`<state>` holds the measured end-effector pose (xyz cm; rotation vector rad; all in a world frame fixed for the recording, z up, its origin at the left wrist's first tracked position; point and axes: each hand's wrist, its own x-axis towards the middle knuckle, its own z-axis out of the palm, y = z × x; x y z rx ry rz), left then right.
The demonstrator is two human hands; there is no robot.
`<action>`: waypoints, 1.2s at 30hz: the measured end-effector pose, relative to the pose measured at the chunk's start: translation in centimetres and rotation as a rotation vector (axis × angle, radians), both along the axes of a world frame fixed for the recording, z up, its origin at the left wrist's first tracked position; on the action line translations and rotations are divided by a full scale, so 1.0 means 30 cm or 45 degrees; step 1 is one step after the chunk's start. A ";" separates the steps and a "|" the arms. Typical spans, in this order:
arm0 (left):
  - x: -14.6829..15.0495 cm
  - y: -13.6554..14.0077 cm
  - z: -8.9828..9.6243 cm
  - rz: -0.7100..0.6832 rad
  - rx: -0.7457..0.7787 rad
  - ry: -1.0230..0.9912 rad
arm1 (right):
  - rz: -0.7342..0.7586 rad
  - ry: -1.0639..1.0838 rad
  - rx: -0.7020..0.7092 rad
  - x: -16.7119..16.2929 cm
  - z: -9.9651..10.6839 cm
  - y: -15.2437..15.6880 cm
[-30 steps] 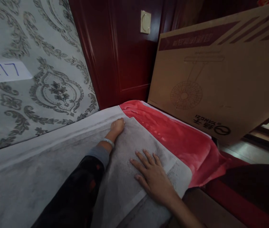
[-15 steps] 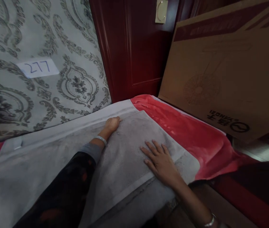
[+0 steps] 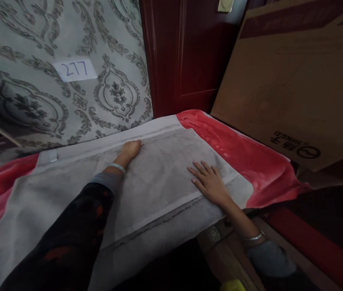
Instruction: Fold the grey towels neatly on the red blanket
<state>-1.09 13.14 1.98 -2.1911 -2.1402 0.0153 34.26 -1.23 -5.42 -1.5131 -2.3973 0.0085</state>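
A grey cloth [image 3: 165,169], folded into a flat panel, lies over a table-like surface in front of me. My left hand [image 3: 131,149] rests on its far half with the fingers curled in. Whatever may be inside those fingers is hidden. Flat on the right part of the cloth lies my right hand [image 3: 209,182], fingers spread and holding nothing. A straight pale fold edge runs along the near side of the panel, with more grey cloth below it. Under the grey cloth, a red plush cloth [image 3: 235,157] shows at the right and at the far left.
A large cardboard box [image 3: 286,81] leans at the right against a dark red door [image 3: 186,56]. Behind the cloth rises a patterned wall [image 3: 117,97] bearing a paper card [image 3: 75,69] marked 277. Something yellow [image 3: 232,285] shows at the bottom edge.
My left hand has slid left along the grey cloth, still curled. My right hand stays flat at about the same spot. The view has shifted, showing more red cloth on the left.
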 end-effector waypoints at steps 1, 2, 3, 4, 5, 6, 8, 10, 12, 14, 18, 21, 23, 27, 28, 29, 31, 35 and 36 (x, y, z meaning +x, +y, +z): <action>0.007 -0.008 0.004 -0.003 0.023 -0.006 | -0.005 0.001 0.000 0.000 0.002 0.000; 0.017 -0.019 0.010 -0.012 0.044 -0.012 | -0.012 0.004 0.000 0.000 0.005 -0.001; 0.029 -0.033 0.016 -0.024 0.064 -0.017 | -0.017 0.006 0.000 0.001 0.009 -0.002; 0.040 -0.053 0.023 -0.053 0.079 -0.020 | -0.021 0.007 0.001 0.001 0.012 -0.004; 0.050 -0.079 0.029 -0.106 0.085 -0.022 | -0.023 0.008 0.000 0.001 0.014 -0.006; 0.059 -0.114 0.033 -0.189 0.085 -0.025 | -0.024 0.008 0.000 0.001 0.015 -0.007; 0.073 -0.205 0.036 -0.443 0.064 -0.042 | -0.023 0.006 0.003 0.003 0.012 -0.006; 0.086 -0.319 0.028 -0.744 0.036 -0.098 | -0.013 0.020 0.019 0.007 0.005 -0.001; 0.102 -0.440 0.011 -0.974 0.008 -0.199 | 0.007 0.077 0.057 0.014 -0.003 0.009; 0.118 -0.555 -0.011 -1.081 -0.030 -0.294 | 0.037 0.183 0.107 0.023 -0.007 0.016; 0.142 -0.742 -0.046 -1.017 -0.006 -0.370 | 0.272 0.398 0.177 0.018 0.006 -0.026; 0.150 -0.838 -0.062 -0.954 0.100 -0.371 | 0.527 0.456 0.189 -0.017 0.019 -0.106; 0.154 -0.876 -0.075 -0.913 0.159 -0.374 | 0.601 0.450 0.193 -0.047 0.023 -0.154; 0.168 -0.902 -0.105 -0.805 0.261 -0.302 | 0.594 0.396 0.242 -0.091 0.024 -0.189; 0.173 -0.904 -0.114 -0.780 0.281 -0.249 | 0.582 0.372 0.264 -0.097 0.024 -0.188; 0.178 -0.907 -0.122 -0.761 0.297 -0.194 | 0.573 0.345 0.289 -0.102 0.024 -0.186; 0.184 -0.915 -0.139 -0.733 0.334 -0.118 | 0.561 0.290 0.348 -0.108 0.022 -0.182; 0.180 -0.930 -0.176 -0.745 0.407 -0.125 | 0.564 0.260 0.455 -0.112 0.002 -0.188; 0.178 -0.932 -0.184 -0.747 0.416 -0.132 | 0.557 0.268 0.468 -0.112 -0.004 -0.190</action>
